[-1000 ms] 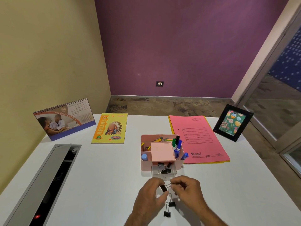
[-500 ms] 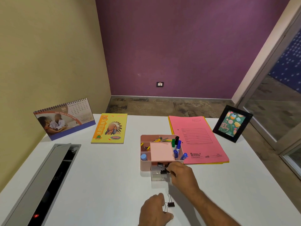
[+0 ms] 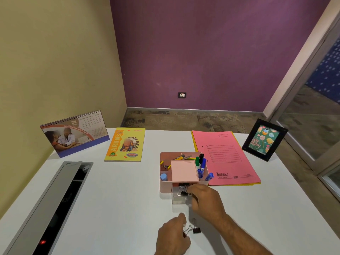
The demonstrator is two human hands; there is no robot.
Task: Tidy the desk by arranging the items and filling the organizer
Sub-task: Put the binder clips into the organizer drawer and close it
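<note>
Looking down at the bottom centre of the frame, we see the left hand (image 3: 173, 234) resting on the white desk (image 3: 114, 199), fingers curled and pinching the wire handle of a binder clip; just right of it a second black binder clip (image 3: 196, 230) lies loose on the desk. Slightly higher, the right hand (image 3: 206, 199) reaches into the clear drawer (image 3: 179, 198) pulled out of the pink organizer (image 3: 165, 188), fingertips pinching a black clip among the clips heaped there. We note the organizer at centre frame: pink sticky pad (image 3: 184, 170) on top, markers (image 3: 201, 166) upright in its right compartment, pencils along the back. Touching its right side, the pink folder (image 3: 226, 157) lies flat. At lower left, the grey cable tray (image 3: 46, 205) stands open. Farther up: yellow notebook (image 3: 126, 144) centre-left, desk calendar (image 3: 73, 134) at left, picture frame (image 3: 265, 139) at right.
</note>
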